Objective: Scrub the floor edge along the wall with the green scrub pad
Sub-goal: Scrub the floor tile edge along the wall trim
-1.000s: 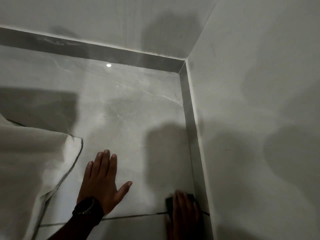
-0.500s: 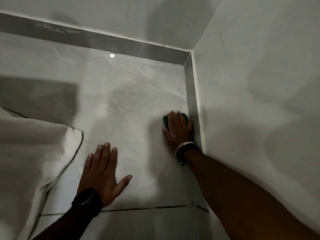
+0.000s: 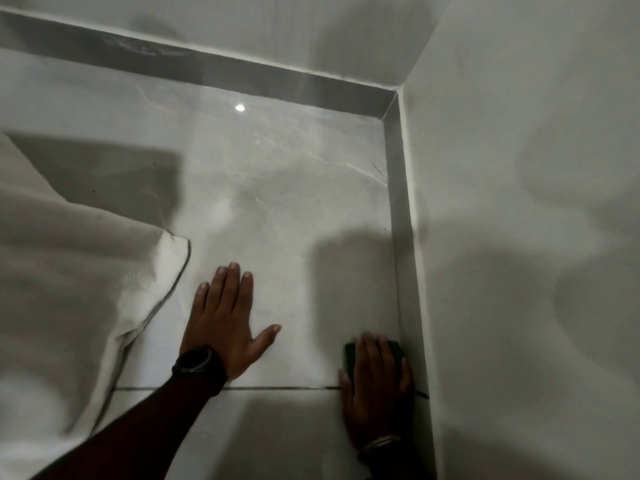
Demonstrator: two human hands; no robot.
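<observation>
My right hand (image 3: 375,386) presses flat on the green scrub pad (image 3: 349,355), which lies on the grey floor tile right against the dark skirting strip (image 3: 401,244) of the right wall. Only the pad's far corners show past my fingers. My left hand (image 3: 225,320), with a black watch at the wrist, rests palm down with fingers spread on the tile to the left, holding nothing. A dark grout line (image 3: 277,388) runs between both hands.
A white cloth (image 3: 69,278) hangs over the floor on the left, its hem near my left hand. The right wall (image 3: 519,237) and far wall (image 3: 277,29) meet in a corner at the upper right. A light spot (image 3: 239,107) reflects off the tile.
My right hand has slid the pad back toward me along the skirting, from mid-tile down to the grout line. The left hand has stayed in place.
</observation>
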